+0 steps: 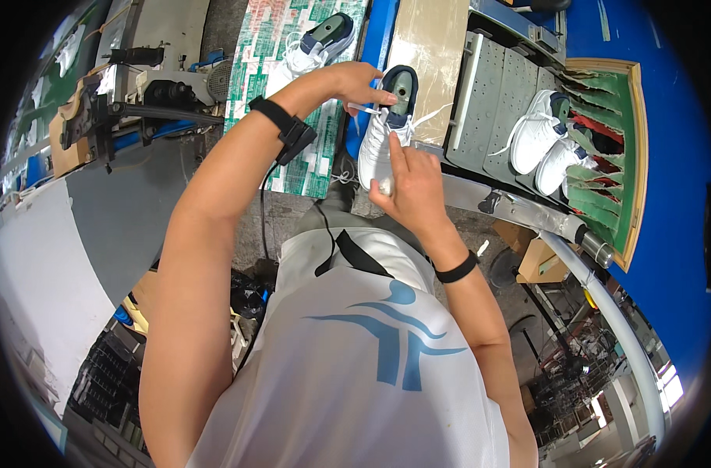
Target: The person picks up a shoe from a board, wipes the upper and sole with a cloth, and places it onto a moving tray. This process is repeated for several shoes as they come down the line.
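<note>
1. While the left hand (359,82) pinches a thin white lace (365,108) near the collar, the white low-top sneaker with a dark insole (387,125) is held up in front of the chest, above the bench (429,47).
2. It looks light and soft-sided, stiff only at the sole.
3. The right hand (414,183) closes around its toe, forefinger pressing the tongue; that firmer toe seems the surest hold.
4. Further right, a pair of white sneakers (546,140) rests on a grey perforated tray (488,101).

left hand (359,82) pinching, right hand (414,187) gripping, index finger raised
</note>
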Action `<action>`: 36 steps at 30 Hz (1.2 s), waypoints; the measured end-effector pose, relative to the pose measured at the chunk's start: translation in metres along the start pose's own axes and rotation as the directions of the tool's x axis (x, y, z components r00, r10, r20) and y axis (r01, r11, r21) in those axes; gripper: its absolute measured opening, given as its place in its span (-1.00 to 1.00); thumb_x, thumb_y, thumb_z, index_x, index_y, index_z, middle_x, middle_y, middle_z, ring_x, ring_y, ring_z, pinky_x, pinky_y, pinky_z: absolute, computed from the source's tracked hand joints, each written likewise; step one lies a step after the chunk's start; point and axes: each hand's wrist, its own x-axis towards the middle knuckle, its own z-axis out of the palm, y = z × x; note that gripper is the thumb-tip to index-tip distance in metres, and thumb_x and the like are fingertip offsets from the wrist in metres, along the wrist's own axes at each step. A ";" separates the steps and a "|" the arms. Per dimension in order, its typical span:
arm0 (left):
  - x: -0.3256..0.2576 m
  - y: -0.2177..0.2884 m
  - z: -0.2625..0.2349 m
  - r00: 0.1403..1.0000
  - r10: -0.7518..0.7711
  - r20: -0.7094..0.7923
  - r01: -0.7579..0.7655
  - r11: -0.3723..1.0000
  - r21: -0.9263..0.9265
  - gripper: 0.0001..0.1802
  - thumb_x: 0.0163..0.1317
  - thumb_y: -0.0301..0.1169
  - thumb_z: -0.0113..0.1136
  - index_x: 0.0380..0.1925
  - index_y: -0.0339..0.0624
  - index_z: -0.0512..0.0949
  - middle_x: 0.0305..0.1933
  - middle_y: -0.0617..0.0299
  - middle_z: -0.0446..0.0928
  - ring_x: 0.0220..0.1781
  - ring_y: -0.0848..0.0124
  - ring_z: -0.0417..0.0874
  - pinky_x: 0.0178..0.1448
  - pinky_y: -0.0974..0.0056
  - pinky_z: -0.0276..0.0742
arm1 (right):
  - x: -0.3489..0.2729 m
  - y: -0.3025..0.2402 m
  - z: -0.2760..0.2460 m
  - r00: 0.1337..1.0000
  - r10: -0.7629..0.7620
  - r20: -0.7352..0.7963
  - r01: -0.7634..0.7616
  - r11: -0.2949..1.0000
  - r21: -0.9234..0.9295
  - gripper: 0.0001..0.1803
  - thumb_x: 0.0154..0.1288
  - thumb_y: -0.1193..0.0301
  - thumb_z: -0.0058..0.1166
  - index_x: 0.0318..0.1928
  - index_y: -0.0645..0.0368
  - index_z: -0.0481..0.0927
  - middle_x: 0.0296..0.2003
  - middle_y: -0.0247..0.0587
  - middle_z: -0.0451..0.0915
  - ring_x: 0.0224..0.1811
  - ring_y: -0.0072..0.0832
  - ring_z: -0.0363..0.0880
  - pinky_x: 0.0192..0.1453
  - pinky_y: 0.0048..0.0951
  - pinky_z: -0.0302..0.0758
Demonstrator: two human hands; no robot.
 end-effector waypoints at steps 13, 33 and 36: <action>0.023 0.026 -0.005 1.000 -0.027 0.013 0.021 0.940 0.340 0.01 0.15 0.42 0.55 0.01 -0.50 0.72 -0.18 -0.17 0.82 -0.03 0.01 0.89 0.10 0.02 0.74 | 0.026 -0.033 0.028 0.950 0.310 0.039 -0.310 0.917 0.250 -0.08 0.16 0.20 0.44 0.41 0.61 0.50 -0.12 0.16 0.70 -0.09 0.02 0.72 0.05 -0.06 0.61; 0.030 0.012 -0.002 1.000 0.019 0.011 -0.021 0.956 0.292 0.06 0.15 0.33 0.62 0.24 -0.49 0.61 0.04 -0.29 0.78 0.06 -0.06 0.85 0.18 0.01 0.73 | 0.032 -0.028 0.017 0.905 0.388 0.177 -0.416 0.713 0.564 -0.21 0.25 0.14 0.38 0.36 0.45 0.59 -0.13 0.17 0.71 -0.07 0.09 0.73 0.06 -0.03 0.65; 0.030 0.008 0.001 0.981 0.154 -0.122 -0.104 0.934 0.342 -0.04 0.11 0.38 0.60 -0.18 -0.53 0.77 -0.12 -0.34 0.79 -0.05 -0.13 0.87 0.08 -0.05 0.73 | 0.029 -0.078 0.042 0.968 0.144 0.206 -0.238 0.788 0.568 -0.19 0.22 0.23 0.42 0.44 0.38 0.57 -0.15 0.03 0.70 -0.07 0.00 0.72 0.13 -0.09 0.66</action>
